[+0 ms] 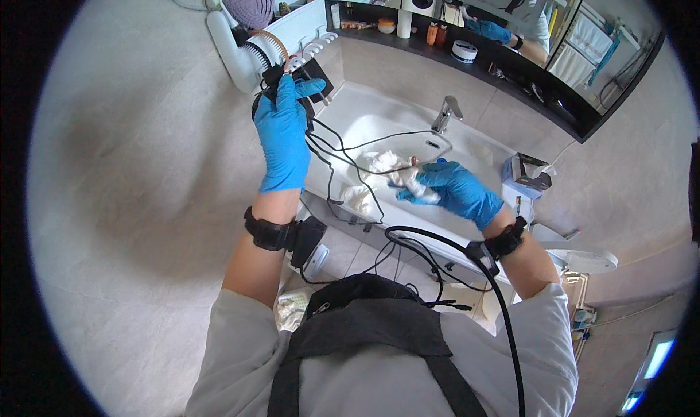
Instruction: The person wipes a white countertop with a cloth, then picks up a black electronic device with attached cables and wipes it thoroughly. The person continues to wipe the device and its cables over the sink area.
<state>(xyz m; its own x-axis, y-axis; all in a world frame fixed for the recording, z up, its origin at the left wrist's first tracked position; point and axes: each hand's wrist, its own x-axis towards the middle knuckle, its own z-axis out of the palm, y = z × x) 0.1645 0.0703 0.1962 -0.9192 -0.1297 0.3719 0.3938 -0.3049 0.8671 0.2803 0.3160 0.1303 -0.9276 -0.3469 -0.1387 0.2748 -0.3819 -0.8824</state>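
Clock face centred on the basin [487, 151]. Right hand [458, 191], blue-gloved, at 4, fingers bent and pinching a bunched white cloth [390, 167] that lies in the bowl near the dial's centre. Left hand [286, 140], also gloved, at 9 to 10, beyond the rim; thumb stands apart from the raised fingers, which meet dark items [315, 81] by the wall. Cannot tell whether it grips any.

Edges: right wrist crosses the near rim at 4 to 5. Faucet [448, 113] at 1, just beyond the cloth. Tissue box [526, 175] at 3, near the right hand. Black cables [344, 151] trail from 9 across the bowl and over the near rim at 7, cutting the open room between the hands. Bare bowl shows at 10 to 11.

Surface: white, glossy, a second white bunch [356, 197] at 7 to 8. Dark shelf [503, 61] with small jars runs under a mirror [503, 16] at 12 to 2. Grey wall [146, 169] fills 9; tiled floor [348, 251] at 7.
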